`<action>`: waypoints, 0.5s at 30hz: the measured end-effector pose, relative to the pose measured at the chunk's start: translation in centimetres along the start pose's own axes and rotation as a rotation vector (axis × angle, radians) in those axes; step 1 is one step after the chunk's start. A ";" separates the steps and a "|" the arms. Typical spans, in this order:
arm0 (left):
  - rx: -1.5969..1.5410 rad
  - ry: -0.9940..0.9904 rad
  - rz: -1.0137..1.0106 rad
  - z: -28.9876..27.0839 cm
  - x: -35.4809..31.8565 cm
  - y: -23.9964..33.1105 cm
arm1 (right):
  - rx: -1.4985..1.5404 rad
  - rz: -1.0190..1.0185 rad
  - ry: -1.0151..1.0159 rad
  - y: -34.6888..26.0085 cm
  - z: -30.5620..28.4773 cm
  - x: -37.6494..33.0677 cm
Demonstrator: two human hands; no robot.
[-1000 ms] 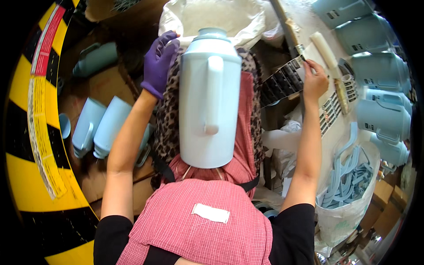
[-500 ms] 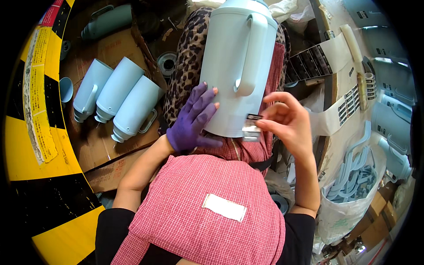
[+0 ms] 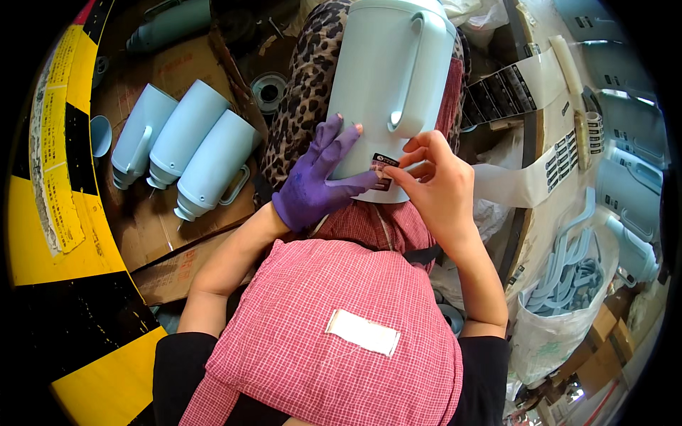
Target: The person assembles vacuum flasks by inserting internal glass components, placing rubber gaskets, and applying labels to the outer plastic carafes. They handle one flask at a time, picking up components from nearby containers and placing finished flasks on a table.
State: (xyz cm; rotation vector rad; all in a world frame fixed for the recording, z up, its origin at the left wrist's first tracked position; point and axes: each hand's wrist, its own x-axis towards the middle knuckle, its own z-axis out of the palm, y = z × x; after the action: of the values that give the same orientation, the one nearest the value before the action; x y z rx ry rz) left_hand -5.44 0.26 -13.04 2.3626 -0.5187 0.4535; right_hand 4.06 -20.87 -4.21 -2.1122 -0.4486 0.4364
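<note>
A pale blue vacuum flask casing [image 3: 373,85] with a side handle [image 3: 418,78] lies across my lap, its wide end toward me. Near that end, a small black label [image 3: 384,170] is against the surface. My left hand [image 3: 318,170], in a purple glove with bare fingertips, rests spread on the casing's left side, its thumb reaching to the label. The bare right hand [image 3: 437,184] pinches at the label's right edge with thumb and forefinger, the other fingers curled. Those fingertips partly cover the label.
Three similar casings [image 3: 186,135] lie on cardboard [image 3: 170,234] at left, beside a yellow-and-black striped edge [image 3: 78,319]. At right, a strip of labels [image 3: 561,162] hangs over a bench edge. A white bag [image 3: 547,348] holds several pale blue handles [image 3: 565,277]. More casings [image 3: 629,192] stand far right.
My right hand has brought the label left and up onto the casing. The left thumb has moved across to it. The casing has shifted slightly up and right.
</note>
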 end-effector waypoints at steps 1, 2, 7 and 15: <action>-0.018 0.019 0.005 0.0 -0.1 -0.1 | -0.131 -0.087 -0.018 0.1 0.0 0.1; -0.031 0.022 0.005 0.1 0.0 -0.3 | -0.321 -0.119 0.084 0.5 -0.4 0.6; -0.057 0.052 -0.008 0.5 0.1 -0.4 | -0.241 -0.139 0.246 2.2 0.2 1.9; -0.362 0.281 -0.102 -2.2 3.3 -5.2 | -0.048 -0.218 0.365 6.5 -3.8 -2.2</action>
State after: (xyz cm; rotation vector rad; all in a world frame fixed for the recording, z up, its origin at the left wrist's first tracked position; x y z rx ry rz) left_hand -0.51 4.56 -12.69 1.9303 -0.3167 0.5806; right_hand 4.89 -27.98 -7.33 -2.1009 -0.4701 -0.0867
